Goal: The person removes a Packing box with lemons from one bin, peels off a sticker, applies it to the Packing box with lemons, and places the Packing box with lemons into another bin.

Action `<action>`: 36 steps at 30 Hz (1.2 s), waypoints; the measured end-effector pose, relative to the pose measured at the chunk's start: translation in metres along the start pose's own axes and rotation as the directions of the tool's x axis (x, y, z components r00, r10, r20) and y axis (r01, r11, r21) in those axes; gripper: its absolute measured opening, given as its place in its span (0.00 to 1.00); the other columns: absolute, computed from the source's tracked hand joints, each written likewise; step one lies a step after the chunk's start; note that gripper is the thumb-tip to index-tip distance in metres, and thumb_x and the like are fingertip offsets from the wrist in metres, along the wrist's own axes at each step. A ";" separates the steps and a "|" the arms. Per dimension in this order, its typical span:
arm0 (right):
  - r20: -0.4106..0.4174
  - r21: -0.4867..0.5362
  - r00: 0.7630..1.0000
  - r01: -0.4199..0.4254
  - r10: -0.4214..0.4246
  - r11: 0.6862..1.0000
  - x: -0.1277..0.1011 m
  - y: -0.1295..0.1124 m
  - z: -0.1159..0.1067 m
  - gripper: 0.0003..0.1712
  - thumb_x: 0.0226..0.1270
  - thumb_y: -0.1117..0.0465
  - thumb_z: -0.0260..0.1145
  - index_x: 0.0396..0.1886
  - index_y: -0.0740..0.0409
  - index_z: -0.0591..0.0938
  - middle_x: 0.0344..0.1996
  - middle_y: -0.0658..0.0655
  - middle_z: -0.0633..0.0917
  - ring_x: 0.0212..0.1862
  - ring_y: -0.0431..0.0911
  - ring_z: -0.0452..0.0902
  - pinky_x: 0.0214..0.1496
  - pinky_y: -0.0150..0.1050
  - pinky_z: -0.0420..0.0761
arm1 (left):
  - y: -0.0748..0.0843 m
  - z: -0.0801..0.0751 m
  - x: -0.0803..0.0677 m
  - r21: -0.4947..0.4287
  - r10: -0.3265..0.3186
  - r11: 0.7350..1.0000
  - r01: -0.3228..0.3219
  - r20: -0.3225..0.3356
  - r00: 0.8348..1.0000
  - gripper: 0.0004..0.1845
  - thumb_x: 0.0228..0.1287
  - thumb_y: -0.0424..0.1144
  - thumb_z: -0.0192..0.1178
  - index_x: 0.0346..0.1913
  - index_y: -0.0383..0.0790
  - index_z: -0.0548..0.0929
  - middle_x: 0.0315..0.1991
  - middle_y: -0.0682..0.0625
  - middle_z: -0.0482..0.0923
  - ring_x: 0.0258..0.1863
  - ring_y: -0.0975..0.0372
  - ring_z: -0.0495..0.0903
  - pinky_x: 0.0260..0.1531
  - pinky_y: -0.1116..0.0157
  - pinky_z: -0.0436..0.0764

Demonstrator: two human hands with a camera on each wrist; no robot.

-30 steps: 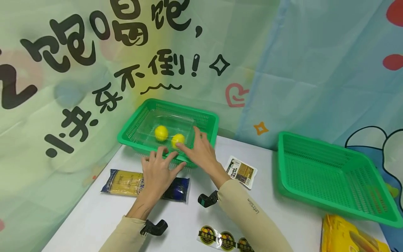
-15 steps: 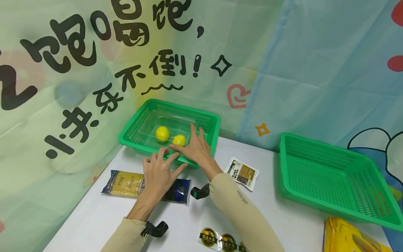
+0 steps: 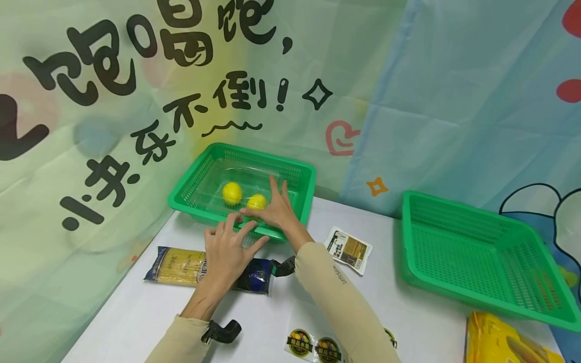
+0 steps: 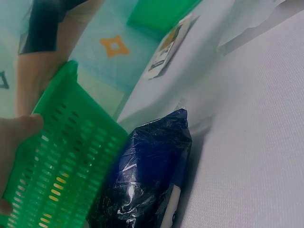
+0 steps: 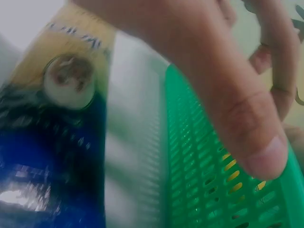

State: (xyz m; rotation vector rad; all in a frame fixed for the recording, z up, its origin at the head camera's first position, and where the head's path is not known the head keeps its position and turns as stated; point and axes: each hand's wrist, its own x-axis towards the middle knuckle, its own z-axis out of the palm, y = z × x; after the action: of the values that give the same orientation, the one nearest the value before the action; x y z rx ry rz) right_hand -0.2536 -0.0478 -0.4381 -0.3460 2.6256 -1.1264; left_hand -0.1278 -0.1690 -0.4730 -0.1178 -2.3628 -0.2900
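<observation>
Inside a green basket, a clear plastic box holds two yellow lemons. My left hand is at the basket's near rim, its fingers bent over the edge and its thumb spread apart. My right hand reaches over the near right corner of the box, fingers extended and thumb pointing left along the near edge. In the right wrist view, the thumb lies close over the basket's slotted wall. What the left fingertips touch is hidden behind the rim.
A bag of spaghetti lies in front of the basket, partly under my left arm. A small flat packet lies to the right. Round fruit stickers are near the front. Another green basket and a yellow bag stand at right.
My right hand has shifted left along the near side of the box, and its forearm has swung left too. The left hand stays at the rim.
</observation>
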 end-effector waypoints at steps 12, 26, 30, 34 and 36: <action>-0.007 0.021 1.000 0.001 -0.001 1.000 0.005 0.011 -0.014 0.68 0.54 0.40 0.83 0.87 0.41 0.51 0.86 0.61 0.39 0.84 0.67 0.43 0.78 0.69 0.59 | 0.012 0.007 0.005 -0.025 0.012 1.000 -0.012 0.014 1.000 0.27 0.49 0.64 0.78 0.49 0.53 0.90 0.49 0.44 0.81 0.33 0.48 0.83 0.34 0.47 0.72; -0.136 0.040 0.989 -0.054 0.059 0.998 -0.004 0.016 -0.021 0.63 0.54 0.42 0.84 0.84 0.51 0.60 0.85 0.64 0.50 0.81 0.68 0.51 0.74 0.64 0.68 | 0.020 0.011 0.002 -0.035 0.009 0.999 -0.007 0.041 0.999 0.41 0.69 0.79 0.39 0.49 0.52 0.91 0.51 0.43 0.81 0.36 0.46 0.84 0.36 0.43 0.74; -0.154 0.048 0.986 -0.057 0.064 0.997 -0.006 0.012 -0.018 0.63 0.53 0.40 0.84 0.83 0.52 0.62 0.84 0.63 0.52 0.81 0.68 0.52 0.73 0.63 0.72 | 0.017 0.008 -0.002 -0.028 0.002 1.000 -0.002 0.027 1.000 0.45 0.69 0.80 0.32 0.47 0.51 0.91 0.51 0.42 0.81 0.36 0.46 0.84 0.36 0.42 0.74; -0.144 0.047 0.989 -0.032 0.039 0.998 -0.008 0.004 -0.017 0.61 0.53 0.39 0.83 0.82 0.52 0.65 0.84 0.64 0.53 0.81 0.68 0.52 0.74 0.63 0.70 | 0.011 0.006 -0.003 -0.030 -0.004 1.000 0.003 -0.006 1.000 0.44 0.70 0.80 0.34 0.45 0.50 0.91 0.48 0.42 0.81 0.35 0.45 0.83 0.36 0.42 0.73; -0.146 0.040 0.989 -0.007 0.013 0.999 -0.009 0.001 -0.018 0.59 0.53 0.39 0.83 0.81 0.52 0.66 0.84 0.63 0.54 0.81 0.67 0.53 0.74 0.62 0.70 | 0.009 0.005 -0.002 -0.038 -0.009 0.999 0.008 -0.020 1.000 0.44 0.70 0.80 0.35 0.44 0.50 0.91 0.48 0.42 0.80 0.34 0.45 0.82 0.37 0.42 0.73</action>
State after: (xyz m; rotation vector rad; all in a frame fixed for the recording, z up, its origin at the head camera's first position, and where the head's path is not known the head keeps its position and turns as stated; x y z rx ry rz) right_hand -0.2514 -0.0321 -0.4251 -0.2505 2.7233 -1.2422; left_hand -0.1282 -0.1590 -0.4764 -0.1224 -2.3393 -0.3383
